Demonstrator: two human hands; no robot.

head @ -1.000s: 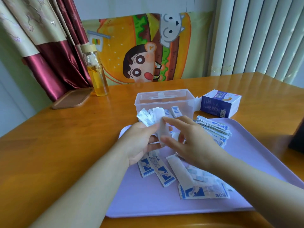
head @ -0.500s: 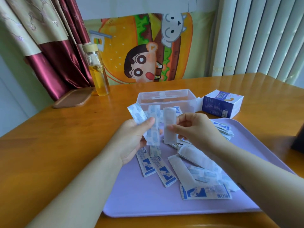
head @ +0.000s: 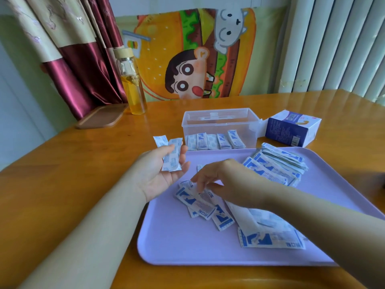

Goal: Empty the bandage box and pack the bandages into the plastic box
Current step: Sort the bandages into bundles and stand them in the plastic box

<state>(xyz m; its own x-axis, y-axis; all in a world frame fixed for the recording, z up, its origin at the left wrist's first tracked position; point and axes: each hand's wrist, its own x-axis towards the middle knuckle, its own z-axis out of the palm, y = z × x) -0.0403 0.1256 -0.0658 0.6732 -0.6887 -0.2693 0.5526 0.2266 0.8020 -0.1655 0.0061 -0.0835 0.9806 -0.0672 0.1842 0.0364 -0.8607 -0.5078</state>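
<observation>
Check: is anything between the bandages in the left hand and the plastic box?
Nothing visible. The left hand holds the bandages beside the plastic box, whose top looks open; only bare table between.

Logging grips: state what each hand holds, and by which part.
Left hand pinches wrapped bandages mid-length. Right hand touches one end of a loose bandage; grip unclear.

Right forearm (head: 312, 217) hides some blue-and-white paper-wrapped bandages (head: 270, 239), and print on the purple cardboard bandage box (head: 291, 130) is just blur.
</observation>
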